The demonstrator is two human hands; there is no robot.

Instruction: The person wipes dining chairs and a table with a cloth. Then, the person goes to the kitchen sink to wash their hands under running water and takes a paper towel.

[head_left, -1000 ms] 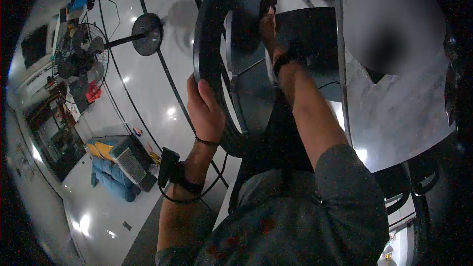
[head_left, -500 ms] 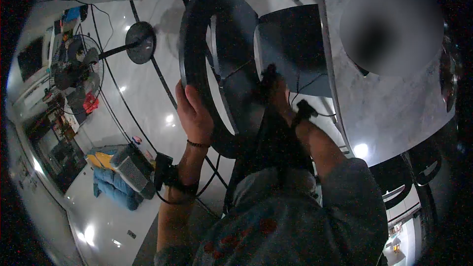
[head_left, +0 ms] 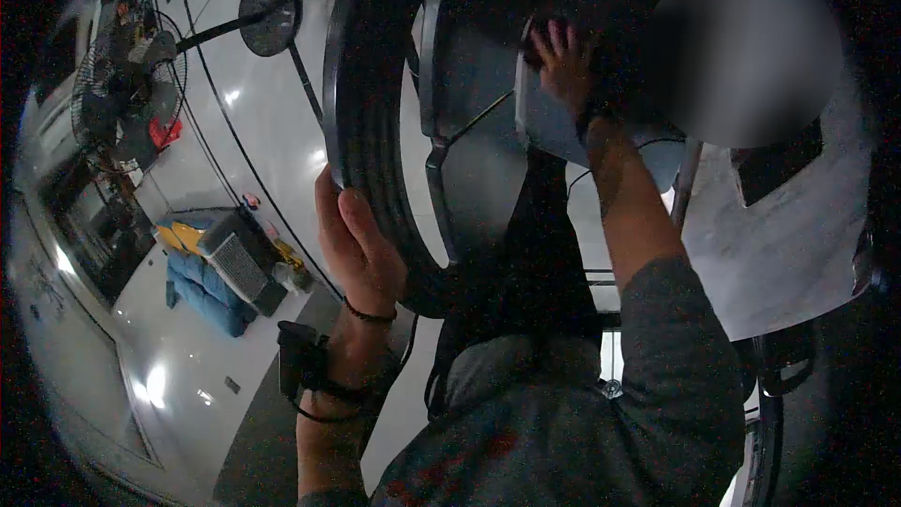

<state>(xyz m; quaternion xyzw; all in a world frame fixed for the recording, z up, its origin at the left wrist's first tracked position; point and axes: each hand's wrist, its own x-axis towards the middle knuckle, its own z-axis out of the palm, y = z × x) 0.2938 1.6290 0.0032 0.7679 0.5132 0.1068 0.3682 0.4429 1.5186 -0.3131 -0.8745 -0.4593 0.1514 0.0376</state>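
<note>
A black chair (head_left: 371, 84) with a curved, padded backrest and an open gap leans in front of my body. My left hand (head_left: 361, 244) holds the outer edge of its backrest, thumb on the near face and the other fingers partly hidden behind. My right hand (head_left: 566, 70) lies on a dark, smooth panel (head_left: 615, 28) beside the chair, fingers spread. I cannot tell whether this panel belongs to the same chair. A black strapped device (head_left: 302, 366) sits on my left forearm.
A fan (head_left: 131, 84) with a round base (head_left: 270, 14) is at the left. A grey box (head_left: 251, 268) and blue cushion (head_left: 206, 291) lie on the floor. To the right are a pale marbled table (head_left: 751, 253), a dark flat object (head_left: 779, 164) on it, and another black chair (head_left: 786, 357).
My right hand has moved up and right from the near side of the chair onto the dark panel, its fingers now spread. My left hand keeps hold of the backrest, which appears larger and tilted.
</note>
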